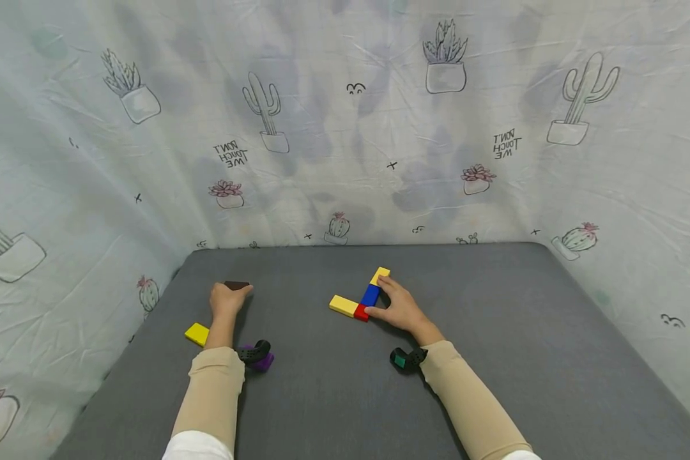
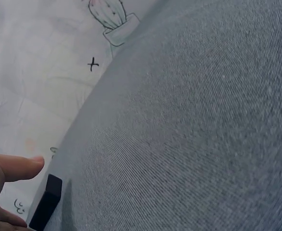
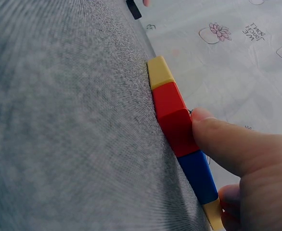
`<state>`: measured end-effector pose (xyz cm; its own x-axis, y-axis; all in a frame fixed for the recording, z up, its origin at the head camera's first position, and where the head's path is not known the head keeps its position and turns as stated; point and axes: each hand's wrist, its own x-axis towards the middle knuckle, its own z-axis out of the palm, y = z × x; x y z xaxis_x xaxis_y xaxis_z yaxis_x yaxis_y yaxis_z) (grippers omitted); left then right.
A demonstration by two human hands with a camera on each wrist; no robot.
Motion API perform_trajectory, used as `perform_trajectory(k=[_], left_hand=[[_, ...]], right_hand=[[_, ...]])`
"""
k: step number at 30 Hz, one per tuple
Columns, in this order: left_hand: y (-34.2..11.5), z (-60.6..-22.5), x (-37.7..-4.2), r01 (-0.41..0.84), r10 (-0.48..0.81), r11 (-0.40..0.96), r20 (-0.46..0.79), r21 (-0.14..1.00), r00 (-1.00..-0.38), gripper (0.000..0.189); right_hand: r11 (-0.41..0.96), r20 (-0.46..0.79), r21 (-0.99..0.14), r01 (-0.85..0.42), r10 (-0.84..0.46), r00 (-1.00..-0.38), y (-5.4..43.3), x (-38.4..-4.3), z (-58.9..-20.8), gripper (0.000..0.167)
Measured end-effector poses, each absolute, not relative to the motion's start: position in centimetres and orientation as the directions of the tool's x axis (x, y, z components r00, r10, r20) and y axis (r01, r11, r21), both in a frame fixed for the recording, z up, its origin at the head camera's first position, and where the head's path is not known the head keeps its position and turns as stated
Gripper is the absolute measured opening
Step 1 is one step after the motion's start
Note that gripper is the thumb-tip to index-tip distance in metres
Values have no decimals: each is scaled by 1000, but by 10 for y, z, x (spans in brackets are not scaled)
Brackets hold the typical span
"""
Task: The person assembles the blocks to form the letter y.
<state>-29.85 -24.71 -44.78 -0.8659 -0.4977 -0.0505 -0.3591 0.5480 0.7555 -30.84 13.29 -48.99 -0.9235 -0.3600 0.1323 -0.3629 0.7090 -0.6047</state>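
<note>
My left hand point(image 1: 228, 300) is at a dark block point(image 1: 237, 285) on the left of the table. In the left wrist view, the thumb stands out straight, apart from the dark block point(image 2: 46, 204); the other fingers are mostly out of frame. Nearer the middle, an angled row has a pale yellow block point(image 1: 343, 305), a red block point(image 1: 360, 312), a blue block point(image 1: 370, 295) and another yellow block point(image 1: 381, 273). Over this row spreads my right hand point(image 1: 400, 308), thumb at the red block and a fingertip by the far yellow one. Its remaining fingers are partly hidden.
A bright yellow block point(image 1: 197, 334) lies beside my left forearm. A purple block point(image 1: 262, 363) shows partly from under the left wrist camera point(image 1: 255, 352). Patterned cloth point(image 1: 345, 128) hangs behind and at both sides of the grey table point(image 1: 333, 396).
</note>
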Motion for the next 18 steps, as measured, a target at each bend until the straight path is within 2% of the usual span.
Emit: perform_trajectory(k=[9, 18], left_hand=[[-250, -444, -305, -354, -455, 603, -57, 715, -889, 80], [-252, -454, -305, -365, -508, 585, -24, 724, -861, 75]], right_hand=[[694, 154, -622, -364, -348, -925, 135, -310, -487, 82], [704, 139, -605, -373, -367, -920, 132, -310, -491, 84]])
